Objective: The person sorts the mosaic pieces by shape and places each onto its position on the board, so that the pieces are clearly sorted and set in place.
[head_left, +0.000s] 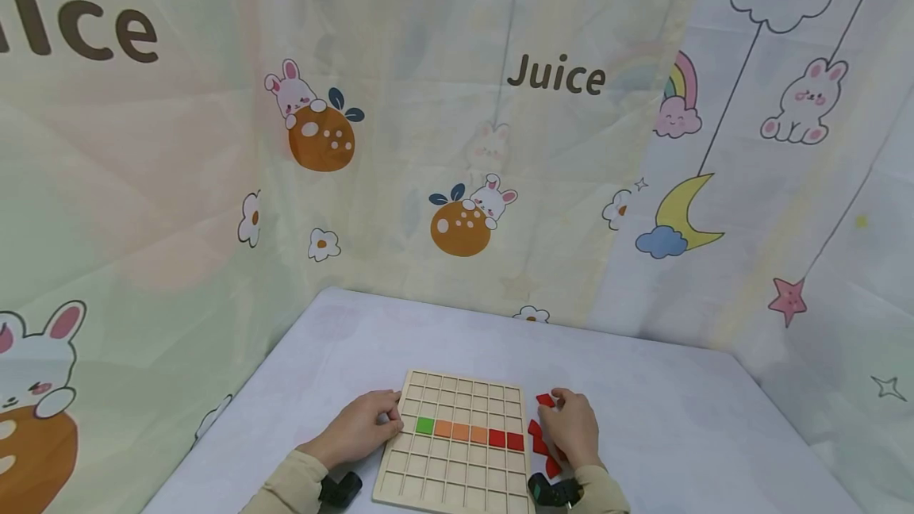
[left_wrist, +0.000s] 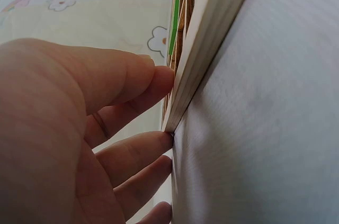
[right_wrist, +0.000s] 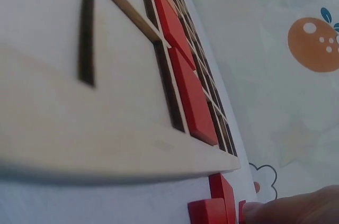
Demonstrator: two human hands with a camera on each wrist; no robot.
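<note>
A pale wooden grid board (head_left: 457,469) lies on the table. One row holds a green tile (head_left: 424,425), three orange tiles (head_left: 461,431) and two red tiles (head_left: 505,440). My left hand (head_left: 367,425) is at the board's left edge; in the left wrist view its fingertips (left_wrist: 163,78) touch the side and corner, fingers loosely bent. To the right of the board, my right hand (head_left: 574,427) is among loose red pieces (head_left: 539,444). One fingertip (right_wrist: 253,212) touches a red piece (right_wrist: 242,212); its other fingers are out of the right wrist view, so a pinch cannot be confirmed.
The board stands on a white-covered table (head_left: 664,419). Behind it hang printed cloths (head_left: 400,276) with rabbits and oranges. A black wrist device (head_left: 341,490) sits at the left wrist, another (head_left: 553,490) at the right, close to the board's near right corner.
</note>
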